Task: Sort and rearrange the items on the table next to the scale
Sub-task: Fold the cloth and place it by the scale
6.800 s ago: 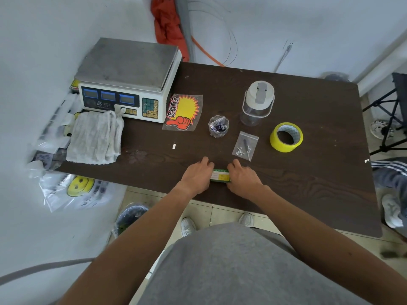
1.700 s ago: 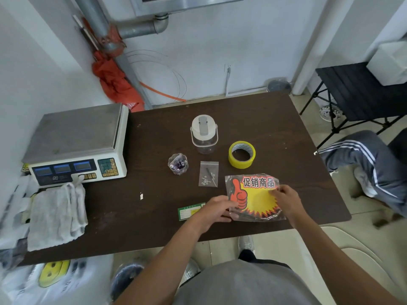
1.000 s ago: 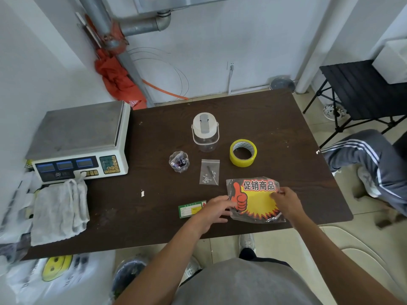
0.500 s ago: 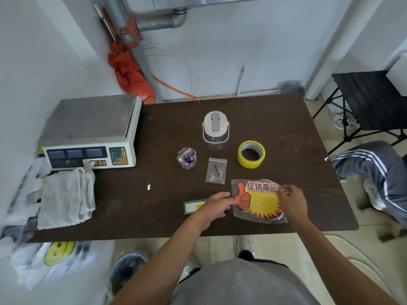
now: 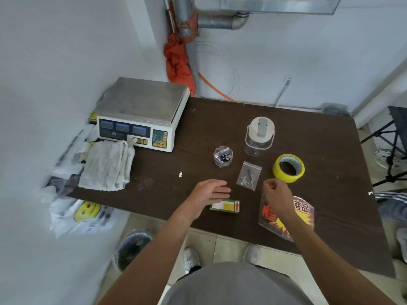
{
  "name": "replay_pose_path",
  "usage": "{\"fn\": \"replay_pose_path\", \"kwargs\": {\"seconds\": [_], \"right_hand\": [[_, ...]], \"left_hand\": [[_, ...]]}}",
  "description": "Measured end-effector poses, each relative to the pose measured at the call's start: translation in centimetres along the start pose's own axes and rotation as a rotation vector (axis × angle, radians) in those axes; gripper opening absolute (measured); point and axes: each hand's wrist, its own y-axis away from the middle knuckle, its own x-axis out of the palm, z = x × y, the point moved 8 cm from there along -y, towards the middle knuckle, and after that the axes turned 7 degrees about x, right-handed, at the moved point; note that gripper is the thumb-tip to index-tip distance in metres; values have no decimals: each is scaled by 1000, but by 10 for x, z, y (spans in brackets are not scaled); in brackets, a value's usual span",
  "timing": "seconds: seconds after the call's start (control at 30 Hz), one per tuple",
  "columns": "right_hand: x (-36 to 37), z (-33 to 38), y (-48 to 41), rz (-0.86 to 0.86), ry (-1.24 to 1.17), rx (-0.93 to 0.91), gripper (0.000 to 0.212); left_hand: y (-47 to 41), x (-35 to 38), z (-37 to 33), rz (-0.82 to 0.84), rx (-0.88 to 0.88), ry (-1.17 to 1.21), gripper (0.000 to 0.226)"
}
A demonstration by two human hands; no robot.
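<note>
A clear packet of red-and-yellow starburst labels lies flat near the front edge of a dark brown table, towards its right side. The right hand is over the packet's upper left part, fingers curled in, with nothing visible in them. Just left of the packet lies a small green and yellow box. The left hand is at the box's left end, fingers straight and relaxed, holding nothing. Behind the hands lie a small zip bag of screws, a small clear cup, a lidded clear jar and a yellow tape roll. A scale stands at the table's back left corner, with a white cloth in front of it.
</note>
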Motion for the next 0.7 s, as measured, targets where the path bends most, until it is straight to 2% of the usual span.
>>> {"fn": "replay_pose_path", "kwargs": {"seconds": [0.3,0.4,0.53,0.6,0.7], "right_hand": [[69,99,24,171,134,-195,13],[97,131,40,228,205,-259,18],[153,162,57,443,234,-240,15],[187,168,64,576,263,-199,16],[226,183,81,706,297,-163,30]], "left_hand": [[20,-117,1,-269,47,147,30],[28,-167,2,-462,55,48,28],[48,-243,2,-727,69,-19,23],[62,-280,-6,-834,79,-158,26],[79,-326,-19,-951,46,-453,35]]}}
